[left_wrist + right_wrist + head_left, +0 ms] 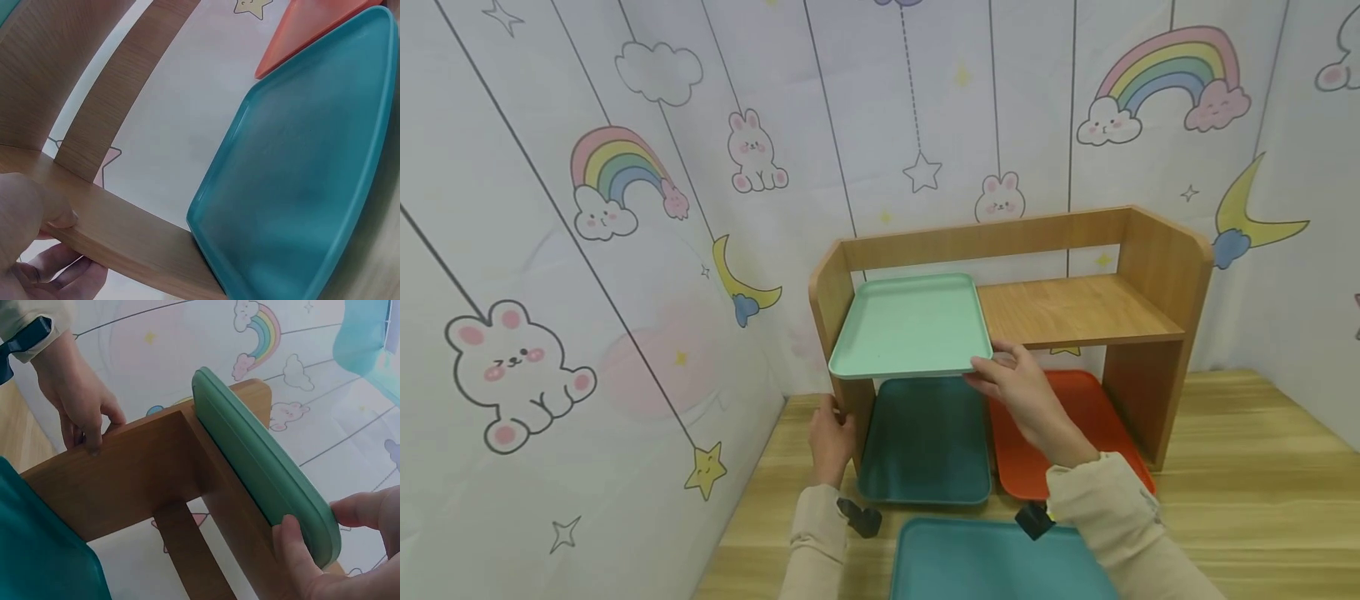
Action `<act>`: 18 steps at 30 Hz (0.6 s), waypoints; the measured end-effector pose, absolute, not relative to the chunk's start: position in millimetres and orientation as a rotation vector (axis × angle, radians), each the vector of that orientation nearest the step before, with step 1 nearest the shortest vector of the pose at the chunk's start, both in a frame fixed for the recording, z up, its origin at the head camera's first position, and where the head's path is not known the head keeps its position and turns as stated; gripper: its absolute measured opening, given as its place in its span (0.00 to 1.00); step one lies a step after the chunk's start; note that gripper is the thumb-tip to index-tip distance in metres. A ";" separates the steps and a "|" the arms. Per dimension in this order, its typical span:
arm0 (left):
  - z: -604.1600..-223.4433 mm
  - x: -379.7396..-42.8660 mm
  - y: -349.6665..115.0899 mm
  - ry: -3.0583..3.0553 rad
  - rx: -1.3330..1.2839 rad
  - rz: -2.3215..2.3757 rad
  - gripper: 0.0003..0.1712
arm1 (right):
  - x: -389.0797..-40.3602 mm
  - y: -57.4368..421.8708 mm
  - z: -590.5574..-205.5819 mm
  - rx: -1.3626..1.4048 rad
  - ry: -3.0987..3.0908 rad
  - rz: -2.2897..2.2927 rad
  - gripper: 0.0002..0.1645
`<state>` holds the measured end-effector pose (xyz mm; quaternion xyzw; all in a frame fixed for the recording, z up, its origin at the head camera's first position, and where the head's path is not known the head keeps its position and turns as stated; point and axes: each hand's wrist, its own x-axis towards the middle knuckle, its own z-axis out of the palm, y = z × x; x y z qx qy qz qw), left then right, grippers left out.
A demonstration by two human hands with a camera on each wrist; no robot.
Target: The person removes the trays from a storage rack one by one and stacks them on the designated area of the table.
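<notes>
Mint-green, round-cornered rectangular tray (913, 325) is up top on the left of that light-brown wooden shelf unit (1082, 304), right hand (1018, 396) pinching its near right corner, left hand (832, 437) just gripping the unit's left side panel (829, 296).

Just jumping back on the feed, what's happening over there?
A person's right hand pinches the near right corner of a mint-green tray at the left end of the wooden shelf's upper board. The left hand grips the left side panel. Below the board, a dark teal tray lies beside a red-orange tray; another teal tray lies on the table in front.
</notes>
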<state>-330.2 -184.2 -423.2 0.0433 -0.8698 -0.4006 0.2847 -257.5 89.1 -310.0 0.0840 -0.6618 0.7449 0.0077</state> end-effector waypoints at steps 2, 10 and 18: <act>-423.2 -330.3 -184.2 -2.325 0.114 -1.070 0.08 | -258.0 87.1 -309.4 0.257 -2.032 2.355 0.41; -424.0 -331.1 -184.7 -2.326 0.118 -1.068 0.08 | -258.5 80.2 -309.8 0.272 -1.888 2.461 0.37; -424.7 -330.9 -184.8 -2.329 0.124 -1.061 0.08 | -255.1 78.3 -308.1 0.290 -1.814 2.521 0.36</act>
